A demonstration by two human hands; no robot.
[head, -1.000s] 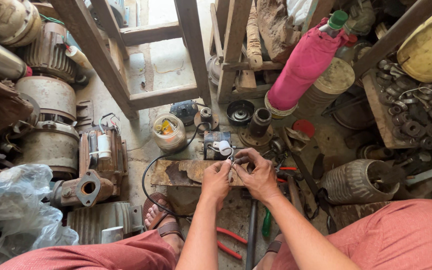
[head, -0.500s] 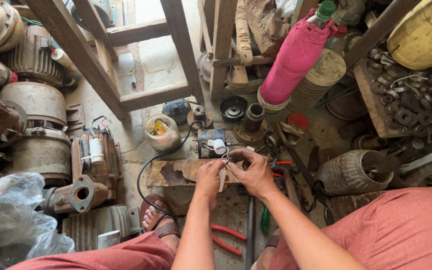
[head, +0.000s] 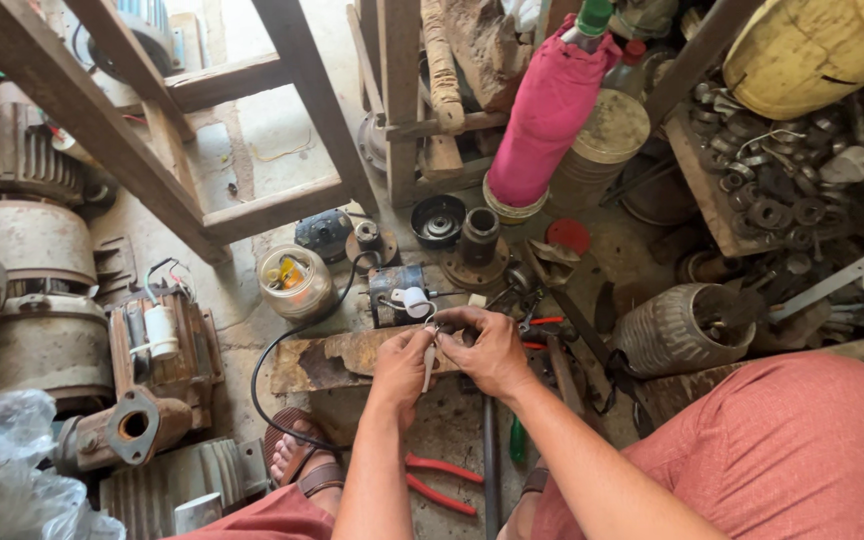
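Two hands on a small white part

Two hands meet over a rusty plate (head: 352, 358) on the cluttered workshop floor. Left hand (head: 404, 362) pinches a thin white part (head: 429, 362), pale and slim, hanging down. Right hand (head: 492, 350) curls beside it, fingertips touching; whether it grips is unclear. Red pliers (head: 440, 482) lie below.

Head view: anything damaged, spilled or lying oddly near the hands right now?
The red-handled pliers lie loose on the floor beside the sandalled foot. The plank under the left hand and right hand looks rusted and flaking. Nothing spilled.

Both forearms reach forward, left hand (head: 402, 362) and right hand (head: 492, 350) curled, fingertips meeting.
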